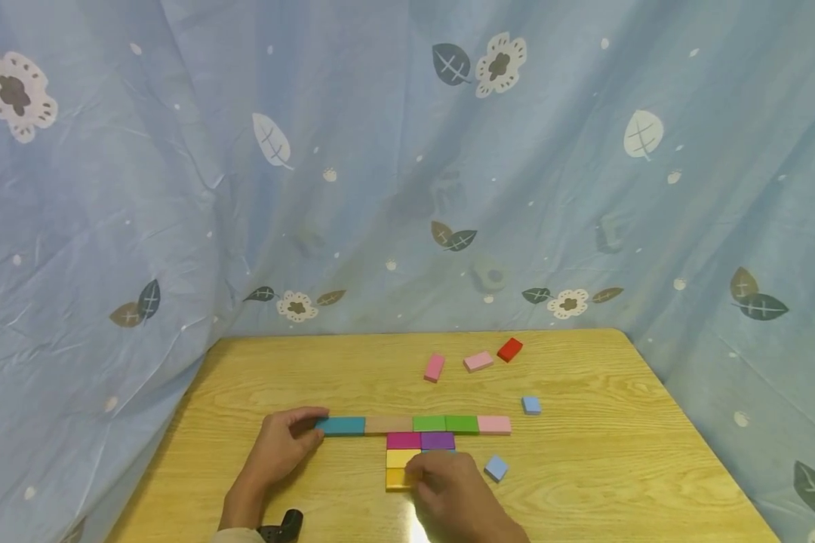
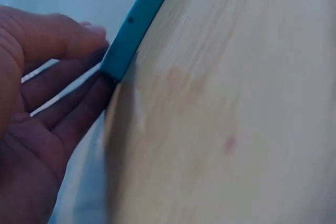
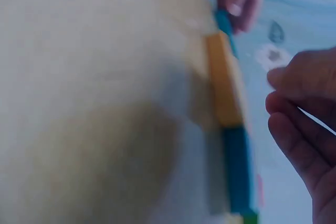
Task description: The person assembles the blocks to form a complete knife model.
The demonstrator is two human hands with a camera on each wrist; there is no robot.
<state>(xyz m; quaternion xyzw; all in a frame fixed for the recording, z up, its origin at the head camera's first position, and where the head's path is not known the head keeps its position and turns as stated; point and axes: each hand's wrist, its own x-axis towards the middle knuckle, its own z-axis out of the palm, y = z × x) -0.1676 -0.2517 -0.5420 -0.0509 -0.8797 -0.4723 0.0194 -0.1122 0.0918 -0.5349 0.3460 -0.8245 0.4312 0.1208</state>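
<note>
A long row of flat blocks crosses the table, with a teal block [image 1: 341,427], a tan block [image 1: 389,425], two green blocks [image 1: 429,424] and a pale pink block [image 1: 494,425]. My left hand [image 1: 285,445] touches the teal block's left end, fingers fairly straight. Below the row lie a magenta block [image 1: 404,440], a purple block [image 1: 438,440], a yellow block [image 1: 402,458] and an orange block [image 1: 399,480]. My right hand [image 1: 458,490] hovers by them, partly hiding another teal block [image 3: 239,169]. Nothing shows between its loosely bent fingers and thumb [image 3: 278,77].
Two light blue blocks [image 1: 496,468] lie to the right. Toward the back are a pink block [image 1: 435,368], a light pink block [image 1: 478,362] and a red block [image 1: 510,350]. A patterned blue curtain [image 1: 394,188] surrounds the wooden table [image 1: 604,452].
</note>
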